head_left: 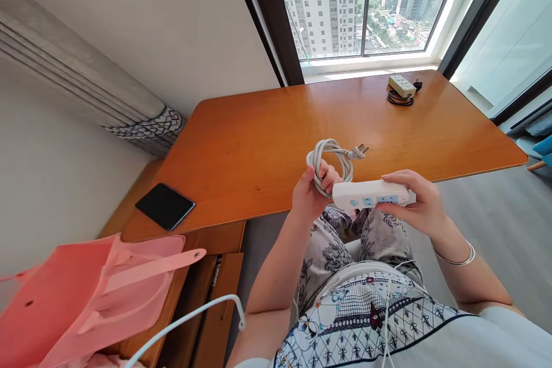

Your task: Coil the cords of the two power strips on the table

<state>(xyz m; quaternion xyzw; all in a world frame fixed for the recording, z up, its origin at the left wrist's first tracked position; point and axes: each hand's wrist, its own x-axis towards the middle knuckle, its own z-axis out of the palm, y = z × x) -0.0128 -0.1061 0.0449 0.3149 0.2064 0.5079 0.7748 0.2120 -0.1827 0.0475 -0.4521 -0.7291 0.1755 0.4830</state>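
curling tightly, the left hand is gripping coiled cable; the right hand, thumb and fingers slightly parted, is pinching a white power strip; a pink bag is lying nearby, contents unclear.

- Brown counter, shiny, made of wood.
- Black tablet, lying flat near the left end.
- Cream power strip, far back on the right.
- Black cord, curled up beside the power strip.
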